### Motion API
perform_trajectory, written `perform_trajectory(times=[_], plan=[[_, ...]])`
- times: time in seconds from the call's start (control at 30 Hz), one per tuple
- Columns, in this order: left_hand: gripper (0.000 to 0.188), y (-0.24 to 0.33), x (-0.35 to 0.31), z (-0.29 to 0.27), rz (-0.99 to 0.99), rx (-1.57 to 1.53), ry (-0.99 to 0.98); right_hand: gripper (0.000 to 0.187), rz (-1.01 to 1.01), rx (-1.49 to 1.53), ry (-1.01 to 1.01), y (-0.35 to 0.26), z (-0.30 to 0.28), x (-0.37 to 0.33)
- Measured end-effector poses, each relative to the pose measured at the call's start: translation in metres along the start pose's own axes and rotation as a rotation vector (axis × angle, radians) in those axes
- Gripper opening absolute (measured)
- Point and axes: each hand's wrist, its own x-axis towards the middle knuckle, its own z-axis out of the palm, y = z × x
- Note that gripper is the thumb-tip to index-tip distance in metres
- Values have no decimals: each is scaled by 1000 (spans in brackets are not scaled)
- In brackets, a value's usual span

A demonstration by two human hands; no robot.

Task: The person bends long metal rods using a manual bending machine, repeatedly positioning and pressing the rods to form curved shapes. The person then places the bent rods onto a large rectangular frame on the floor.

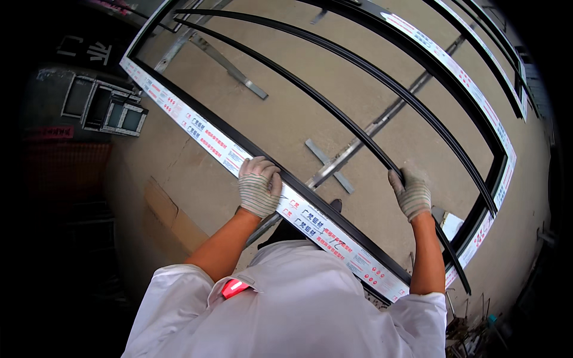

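A large rectangular frame (200,130) of black profile, its outer faces covered in white printed film, stretches out in front of me. My left hand (259,187), in a striped work glove, is curled over the near rail. My right hand (412,193), gloved alike, pinches a long thin black strip (369,144). That strip lies across the frame's opening, from the far left corner to past the right end. A second black strip (358,67) spans the opening farther out, bowed, and is touched by neither hand.
Metal support bars (343,158) run under the frame, above a brown concrete floor (298,36). More film-covered profiles (480,51) stand at the far right. Small window-like frames (113,107) are at the left, and a flat piece of cardboard (170,218) lies on the floor.
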Motion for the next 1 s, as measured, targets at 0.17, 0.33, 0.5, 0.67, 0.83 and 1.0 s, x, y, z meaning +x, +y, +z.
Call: perform_trajectory(times=[0.17, 0.33, 0.5, 0.67, 0.83, 1.0], plan=[[14, -6, -3, -5, -37, -50, 2, 54, -10, 62, -47, -27, 35, -41], [21, -11, -12, 1, -31, -78, 77, 55, -8, 44, -64, -65, 51, -79], [35, -15, -18, 1, -51, -159, 44, 56, -28, 39, -47, -86, 72, -98], [40, -35, -12, -8, -72, -303, 95, 57, -16, 18, -73, -133, 69, -100], [43, -80, 10, -14, -97, -268, 146, 55, -67, 48, -23, -161, 89, -84], [44, -111, 34, -28, 24, -145, 105, 59, -54, 15, -2, -194, 96, -68]])
